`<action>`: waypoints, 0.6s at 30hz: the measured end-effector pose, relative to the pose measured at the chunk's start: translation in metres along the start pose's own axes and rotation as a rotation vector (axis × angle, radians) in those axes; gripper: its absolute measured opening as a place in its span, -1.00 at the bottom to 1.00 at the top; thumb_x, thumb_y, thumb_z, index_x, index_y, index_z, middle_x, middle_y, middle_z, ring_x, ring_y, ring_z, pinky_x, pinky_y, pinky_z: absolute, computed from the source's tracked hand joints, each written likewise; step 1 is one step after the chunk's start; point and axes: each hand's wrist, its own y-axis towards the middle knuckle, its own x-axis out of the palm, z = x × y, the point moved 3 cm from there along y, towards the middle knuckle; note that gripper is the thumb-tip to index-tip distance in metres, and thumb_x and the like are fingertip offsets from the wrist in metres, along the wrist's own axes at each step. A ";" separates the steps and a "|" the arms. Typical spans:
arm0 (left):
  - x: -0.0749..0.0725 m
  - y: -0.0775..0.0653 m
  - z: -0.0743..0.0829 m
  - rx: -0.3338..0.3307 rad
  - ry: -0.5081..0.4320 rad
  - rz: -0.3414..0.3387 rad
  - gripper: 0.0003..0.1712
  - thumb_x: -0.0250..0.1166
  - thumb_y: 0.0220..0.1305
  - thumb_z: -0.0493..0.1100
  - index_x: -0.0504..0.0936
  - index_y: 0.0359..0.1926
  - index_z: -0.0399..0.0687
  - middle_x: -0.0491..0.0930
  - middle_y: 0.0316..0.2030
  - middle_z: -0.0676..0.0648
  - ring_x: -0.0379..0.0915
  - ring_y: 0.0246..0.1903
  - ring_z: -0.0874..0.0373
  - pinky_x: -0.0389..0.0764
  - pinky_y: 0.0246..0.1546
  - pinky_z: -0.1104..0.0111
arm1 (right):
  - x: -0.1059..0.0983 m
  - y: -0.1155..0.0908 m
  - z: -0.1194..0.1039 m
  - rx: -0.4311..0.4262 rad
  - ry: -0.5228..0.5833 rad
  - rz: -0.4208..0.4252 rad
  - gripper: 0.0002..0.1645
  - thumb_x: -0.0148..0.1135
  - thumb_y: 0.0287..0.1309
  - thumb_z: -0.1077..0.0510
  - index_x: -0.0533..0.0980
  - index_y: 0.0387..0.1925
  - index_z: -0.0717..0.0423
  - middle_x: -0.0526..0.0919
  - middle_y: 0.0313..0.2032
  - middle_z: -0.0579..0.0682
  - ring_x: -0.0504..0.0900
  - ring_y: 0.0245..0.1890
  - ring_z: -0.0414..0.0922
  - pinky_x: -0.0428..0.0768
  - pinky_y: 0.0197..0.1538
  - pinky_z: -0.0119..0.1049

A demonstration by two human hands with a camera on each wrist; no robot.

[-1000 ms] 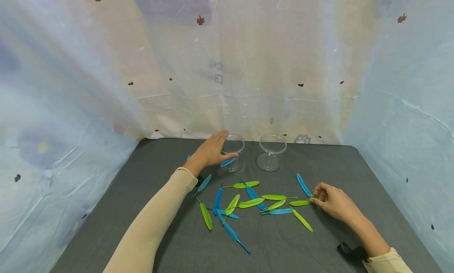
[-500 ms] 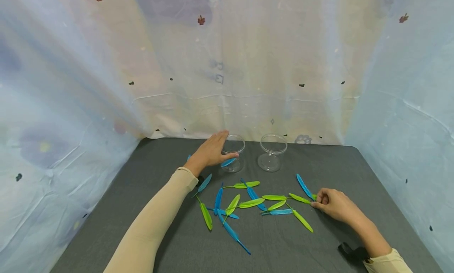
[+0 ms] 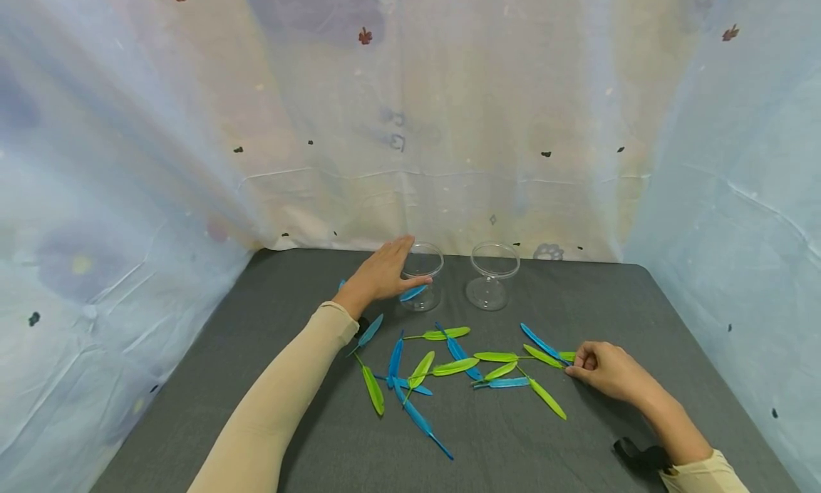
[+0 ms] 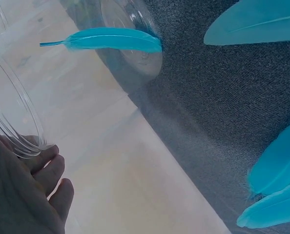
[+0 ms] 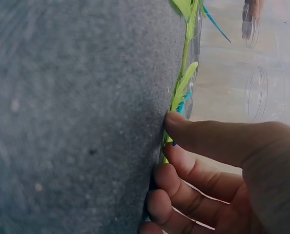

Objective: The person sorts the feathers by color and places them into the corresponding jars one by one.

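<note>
At the back of the table, my left hand [image 3: 381, 268] holds the rim of a clear stemmed cup [image 4: 25, 105], fingers curled at its edge. A blue feather [image 3: 413, 293] lies across that cup's foot in the head view, just below the thumb. On the right, my right hand [image 3: 606, 368] pinches the quill end of a blue feather [image 3: 541, 342] between thumb and forefinger. Green feathers [image 3: 542, 355] lie right at these fingertips; one shows along the table edge in the right wrist view as a green feather [image 5: 185, 84] with blue behind it.
A second clear stemmed cup [image 3: 487, 293] stands right of the first. Several blue and green feathers are strewn over the middle, among them a green feather [image 3: 372, 391] and a blue feather [image 3: 413, 411]. The grey-covered table [image 3: 513, 457] meets a printed curtain [image 3: 449, 122] behind.
A green feather beside my right fingers has swung up and left. The blue feather in that hand has then tilted leftward, toward the green one. My left hand has stayed still.
</note>
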 end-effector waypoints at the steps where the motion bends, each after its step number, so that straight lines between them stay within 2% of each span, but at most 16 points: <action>1: 0.000 0.000 0.000 0.000 -0.002 -0.001 0.29 0.09 0.45 0.59 -0.16 0.76 -0.15 -0.11 0.73 -0.17 -0.18 0.71 -0.07 -0.14 0.73 0.14 | 0.000 0.000 0.000 -0.002 -0.002 0.004 -0.75 0.50 0.36 0.08 0.58 -0.38 0.02 0.52 -0.49 -0.14 0.39 -0.55 -0.22 0.37 -0.50 -0.36; 8: 0.000 0.000 0.000 -0.003 -0.012 -0.001 0.30 0.10 0.44 0.60 -0.15 0.76 -0.14 -0.11 0.73 -0.17 -0.18 0.71 -0.07 -0.15 0.73 0.14 | -0.003 0.001 -0.005 -0.021 0.025 0.048 -0.84 0.46 0.40 0.10 0.63 -0.28 0.04 0.58 -0.45 -0.15 0.45 -0.52 -0.23 0.43 -0.49 -0.33; 18: 0.002 0.001 -0.002 -0.006 -0.009 -0.002 0.30 0.07 0.43 0.62 -0.18 0.76 -0.11 -0.12 0.73 -0.16 -0.18 0.71 -0.06 -0.12 0.73 0.14 | -0.005 0.006 -0.013 -0.071 0.031 0.195 -0.95 0.47 0.39 0.19 0.71 -0.24 0.05 0.69 -0.43 -0.16 0.53 -0.48 -0.29 0.52 -0.47 -0.35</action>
